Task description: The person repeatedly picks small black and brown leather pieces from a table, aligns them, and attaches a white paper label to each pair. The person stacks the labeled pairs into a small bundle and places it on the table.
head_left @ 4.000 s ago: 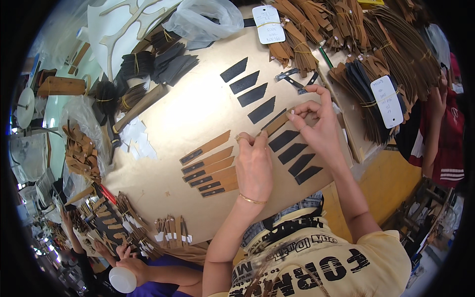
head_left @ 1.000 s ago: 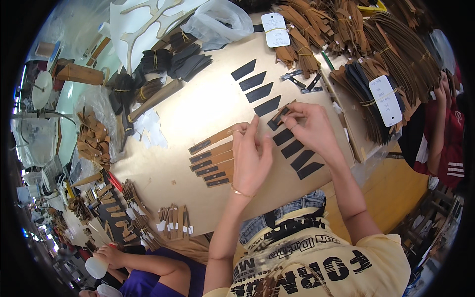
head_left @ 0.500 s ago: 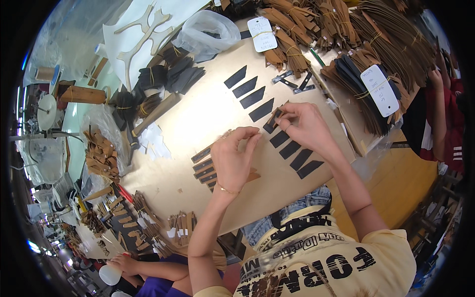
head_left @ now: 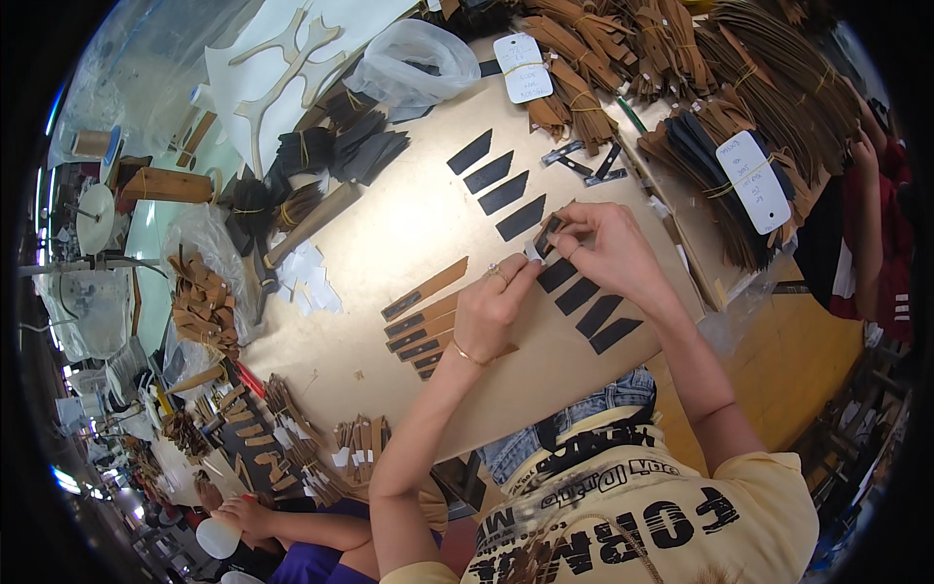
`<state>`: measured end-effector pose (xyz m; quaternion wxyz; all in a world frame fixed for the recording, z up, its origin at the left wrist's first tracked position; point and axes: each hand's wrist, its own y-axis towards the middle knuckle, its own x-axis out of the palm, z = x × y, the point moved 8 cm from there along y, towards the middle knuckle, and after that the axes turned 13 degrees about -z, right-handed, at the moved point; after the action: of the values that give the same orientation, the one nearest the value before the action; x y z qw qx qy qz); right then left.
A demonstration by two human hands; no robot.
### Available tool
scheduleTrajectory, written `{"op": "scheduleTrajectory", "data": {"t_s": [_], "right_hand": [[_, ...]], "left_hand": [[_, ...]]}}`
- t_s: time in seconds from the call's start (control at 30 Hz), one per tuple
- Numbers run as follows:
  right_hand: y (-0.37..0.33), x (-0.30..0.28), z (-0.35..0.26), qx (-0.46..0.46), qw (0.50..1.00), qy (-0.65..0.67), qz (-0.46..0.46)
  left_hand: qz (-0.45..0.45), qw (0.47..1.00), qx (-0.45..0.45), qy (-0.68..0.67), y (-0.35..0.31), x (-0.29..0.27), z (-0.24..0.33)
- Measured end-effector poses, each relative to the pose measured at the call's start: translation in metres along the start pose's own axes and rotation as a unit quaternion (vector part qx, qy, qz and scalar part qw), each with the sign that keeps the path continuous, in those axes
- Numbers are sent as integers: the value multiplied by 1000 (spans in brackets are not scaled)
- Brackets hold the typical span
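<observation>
Above the tan work surface (head_left: 331,365), my right hand (head_left: 608,248) pinches a small dark leather piece (head_left: 548,234) by its end. My left hand (head_left: 494,304) has its thumb and fingertips closed on a small white slip (head_left: 532,250) against that piece. Around them lie black slant-ended strips: one row (head_left: 504,193) beyond my hands, another (head_left: 577,297) under and beside my right wrist. To the left of my left hand, several brown leather strips (head_left: 440,284) lie side by side, with dark pieces on their near-left ends; my hand and wrist partly cover them.
Small dark slotted pieces (head_left: 605,161) lie beyond my right hand. Banded brown leather bundles (head_left: 574,58) with white tags (head_left: 752,182) fill the far right. At left are black bundles (head_left: 365,146), a hammer-like tool (head_left: 311,226) and white paper scraps (head_left: 306,279). A co-worker's hand (head_left: 243,516) shows lower left.
My left hand has moved up and right from above the brown strips to meet my right hand, and a white slip now shows at its fingertips. More of the top brown strip is uncovered.
</observation>
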<state>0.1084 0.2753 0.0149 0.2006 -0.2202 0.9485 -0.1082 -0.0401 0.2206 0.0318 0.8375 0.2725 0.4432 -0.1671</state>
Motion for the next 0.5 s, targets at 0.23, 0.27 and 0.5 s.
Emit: {"op": "scheduleTrajectory", "data": {"t_s": [0.23,0.27,0.5], "right_hand": [[1,1,1,13,1000,-1,-10],[1,1,1,11,1000,-3,-10],[-6,5,-2,-21,1000,-16,16]], "left_hand": [[9,997,-29,70,2,0,9],[8,997,-36,73,2,1,10],[5,993,-111,45,4,2,3]]}}
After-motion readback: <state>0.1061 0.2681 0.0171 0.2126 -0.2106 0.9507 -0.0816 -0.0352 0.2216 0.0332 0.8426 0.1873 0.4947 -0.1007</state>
